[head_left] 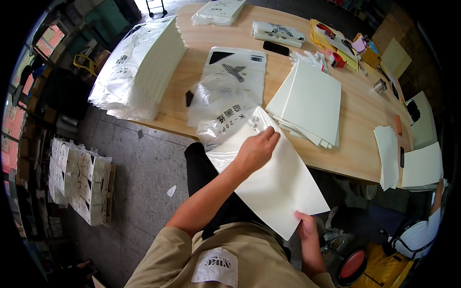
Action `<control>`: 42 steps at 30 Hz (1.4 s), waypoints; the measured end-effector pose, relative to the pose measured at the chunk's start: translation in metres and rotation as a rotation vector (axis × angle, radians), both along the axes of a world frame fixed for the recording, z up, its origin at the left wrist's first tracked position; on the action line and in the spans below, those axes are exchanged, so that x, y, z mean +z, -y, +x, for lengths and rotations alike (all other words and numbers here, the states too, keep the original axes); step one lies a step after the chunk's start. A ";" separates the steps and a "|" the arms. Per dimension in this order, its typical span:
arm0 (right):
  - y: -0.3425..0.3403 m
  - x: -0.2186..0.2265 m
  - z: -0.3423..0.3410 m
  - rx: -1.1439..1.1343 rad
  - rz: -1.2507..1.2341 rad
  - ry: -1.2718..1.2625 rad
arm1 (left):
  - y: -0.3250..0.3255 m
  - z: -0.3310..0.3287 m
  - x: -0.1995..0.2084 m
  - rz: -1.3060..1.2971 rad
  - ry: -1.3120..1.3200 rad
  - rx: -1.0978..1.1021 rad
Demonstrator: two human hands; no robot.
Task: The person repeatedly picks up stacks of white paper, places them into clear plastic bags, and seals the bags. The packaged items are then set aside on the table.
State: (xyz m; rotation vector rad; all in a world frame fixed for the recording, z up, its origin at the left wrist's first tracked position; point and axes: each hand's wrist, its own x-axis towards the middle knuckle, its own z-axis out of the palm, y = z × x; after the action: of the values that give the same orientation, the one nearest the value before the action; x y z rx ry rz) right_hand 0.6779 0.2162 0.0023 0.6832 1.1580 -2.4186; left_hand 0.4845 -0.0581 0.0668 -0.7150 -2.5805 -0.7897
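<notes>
A sheaf of white paper [283,182] slants across my lap, its far end inside a clear plastic bag [223,117] with dark print. My left hand [259,148] is closed, pinching the bag's edge over the paper. At the near end, my right hand [306,224] grips the sheaf's lower edge, thumb on top. Beyond the bag, a printed clear sleeve [240,72] lies flat on the wooden table [192,36]. To its right rests a fanned stack of white paper [314,98].
A tall pile of packed paper [139,67] stands at the table's left edge. Farther back are a black phone [276,48] and a red tape dispenser [337,60]. Bundled packs [79,180] sit on the floor at left. A co-worker [413,235] sits at the right.
</notes>
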 end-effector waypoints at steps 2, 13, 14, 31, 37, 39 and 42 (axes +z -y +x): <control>-0.002 -0.003 0.001 0.011 -0.064 0.026 | -0.003 0.011 0.001 -0.006 0.089 -0.033; 0.009 -0.010 0.005 -0.104 -0.229 0.047 | 0.078 0.067 0.017 -0.023 0.059 0.353; 0.011 -0.015 0.005 -0.113 -0.241 0.075 | 0.079 0.071 0.017 0.001 0.087 0.314; 0.024 0.007 0.023 -0.099 -0.211 0.118 | -0.019 -0.013 0.015 0.014 0.089 0.095; 0.034 0.005 0.022 -0.168 -0.218 0.140 | -0.027 0.029 0.011 -0.076 0.133 -0.039; 0.037 0.002 0.020 -0.168 -0.238 0.143 | -0.025 0.031 0.014 -0.056 0.088 -0.013; 0.040 0.014 0.015 -0.147 -0.206 0.087 | -0.020 0.025 0.023 -0.041 0.031 0.069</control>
State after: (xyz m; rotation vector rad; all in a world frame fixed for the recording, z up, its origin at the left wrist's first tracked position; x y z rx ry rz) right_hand 0.6929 0.1758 0.0167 0.8227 0.8368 -2.5548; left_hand 0.5093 -0.0382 0.0896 -0.6268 -2.6409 -0.7349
